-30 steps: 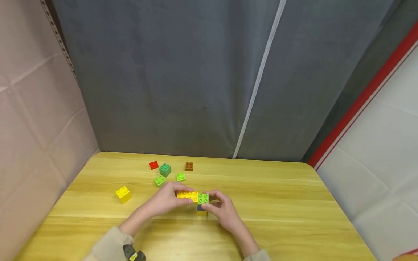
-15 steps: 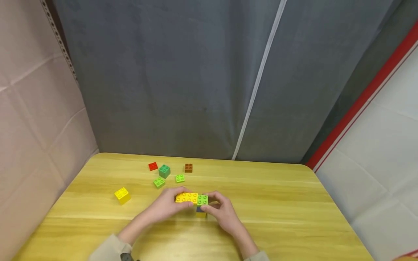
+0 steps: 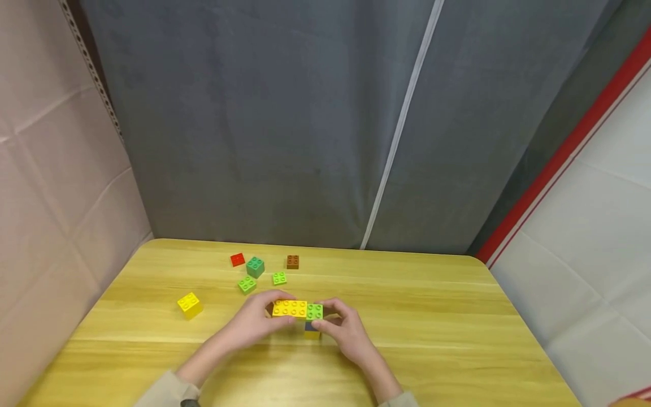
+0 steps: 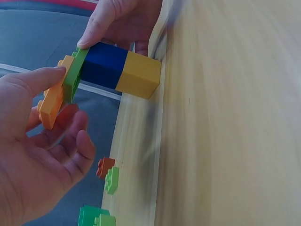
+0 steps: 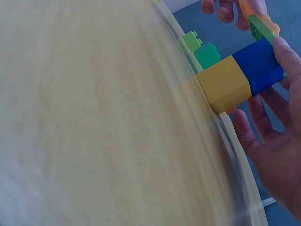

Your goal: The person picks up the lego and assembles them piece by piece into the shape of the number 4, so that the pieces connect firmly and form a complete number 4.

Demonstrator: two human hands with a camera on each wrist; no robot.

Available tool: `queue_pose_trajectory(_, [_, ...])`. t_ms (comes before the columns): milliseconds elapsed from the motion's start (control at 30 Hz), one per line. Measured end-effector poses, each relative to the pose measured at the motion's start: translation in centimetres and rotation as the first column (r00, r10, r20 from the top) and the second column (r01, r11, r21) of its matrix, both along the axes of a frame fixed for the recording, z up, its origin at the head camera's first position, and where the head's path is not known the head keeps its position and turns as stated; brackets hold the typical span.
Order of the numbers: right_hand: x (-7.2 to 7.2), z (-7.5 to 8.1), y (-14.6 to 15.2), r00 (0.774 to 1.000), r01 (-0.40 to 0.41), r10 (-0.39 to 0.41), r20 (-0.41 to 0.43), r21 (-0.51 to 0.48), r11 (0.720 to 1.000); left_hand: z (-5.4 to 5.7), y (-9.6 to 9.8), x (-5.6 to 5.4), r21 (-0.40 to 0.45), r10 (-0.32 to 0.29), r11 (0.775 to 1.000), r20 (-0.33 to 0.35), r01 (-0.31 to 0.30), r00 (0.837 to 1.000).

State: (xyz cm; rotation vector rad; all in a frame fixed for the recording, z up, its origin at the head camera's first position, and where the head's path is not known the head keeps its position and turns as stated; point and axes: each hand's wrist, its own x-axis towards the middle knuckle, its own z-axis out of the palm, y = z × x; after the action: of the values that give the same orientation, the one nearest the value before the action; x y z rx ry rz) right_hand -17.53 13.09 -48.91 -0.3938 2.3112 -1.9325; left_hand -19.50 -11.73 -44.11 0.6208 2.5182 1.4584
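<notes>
A small stack of toy building bricks stands on the table. A yellow brick (image 4: 140,75) forms its base, with a blue brick (image 4: 104,65) above. On top lies a flat light green brick (image 3: 315,312) that reaches out leftward past the blue one. A long orange-yellow brick (image 3: 290,308) sits over that overhanging green part. My left hand (image 3: 251,323) pinches the orange-yellow brick, thumb at its near side and index finger behind. From the right, my right hand (image 3: 348,330) holds the stack, its thumb at the green and blue bricks; other fingers curve behind.
Farther back on the wooden table (image 3: 432,316) lie a red brick (image 3: 237,259), a dark green brick (image 3: 255,267), a brown brick (image 3: 293,262) and two light green bricks (image 3: 247,284). A loose yellow brick (image 3: 190,306) stands at the left. A grey curtain (image 3: 280,141) hangs behind.
My left thumb and fingers have shifted slightly left along the orange-yellow brick, showing more of it. The right hand keeps its hold, and the stack stays in place.
</notes>
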Motion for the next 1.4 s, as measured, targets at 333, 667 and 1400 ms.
queue_pose_trajectory(333, [0.1,-0.2,-0.1,1.0,0.005,-0.005,-0.002,0.011,1.0,-0.2,-1.2,0.5,0.044,0.03,0.999,0.006,-0.03,1.0])
queue_pose_trajectory(667, [0.1,-0.4,-0.3,1.0,0.013,-0.013,-0.004,0.011,1.0,-1.0,-2.0,1.0,0.068,0.041,0.997,0.022,-0.042,0.999])
queue_pose_trajectory(1400, [0.1,-0.3,-0.2,1.0,0.026,-0.026,0.013,0.013,1.0,-1.8,-2.1,1.2,0.092,0.03,0.995,0.027,-0.032,0.999])
